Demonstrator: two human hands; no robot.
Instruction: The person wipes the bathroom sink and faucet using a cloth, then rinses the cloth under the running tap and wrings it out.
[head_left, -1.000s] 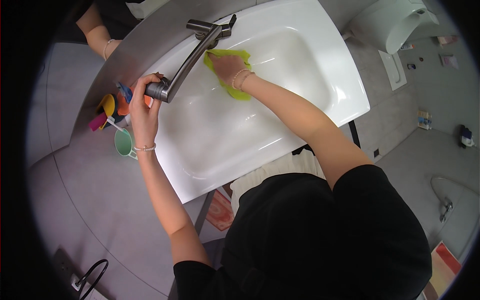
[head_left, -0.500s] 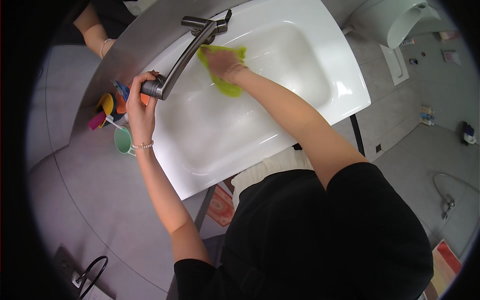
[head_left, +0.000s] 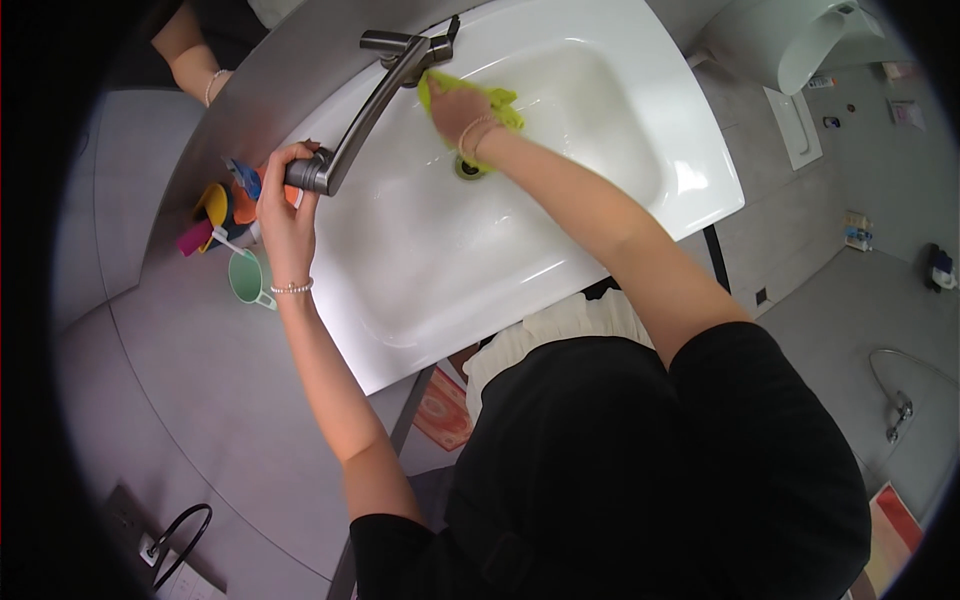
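Note:
My left hand point(head_left: 287, 210) is wrapped round the end of a dark metal faucet point(head_left: 370, 120), which is swung out over the left side of a white sink point(head_left: 400, 290). With my right hand point(head_left: 462, 112) I press a yellow-green cloth point(head_left: 506, 108) against the sink's back wall, just below the faucet base. The cloth is bunched beneath my palm and fingers, and part of it is hidden by them. A drain point(head_left: 467, 168) shows right beside the cloth's lower edge. Bracelets are on both my wrists.
Left of the sink stand a green mug point(head_left: 247, 277) with a toothbrush, and several colourful items including a magenta tube point(head_left: 195, 239). A mirror point(head_left: 235, 70) runs along the back. A toilet point(head_left: 800, 45) is at the far right. A black cable point(head_left: 185, 535) lies lower left.
My right hand and the cloth have shifted up toward the faucet base and slightly right, uncovering the drain. The left hand keeps its grip on the faucet.

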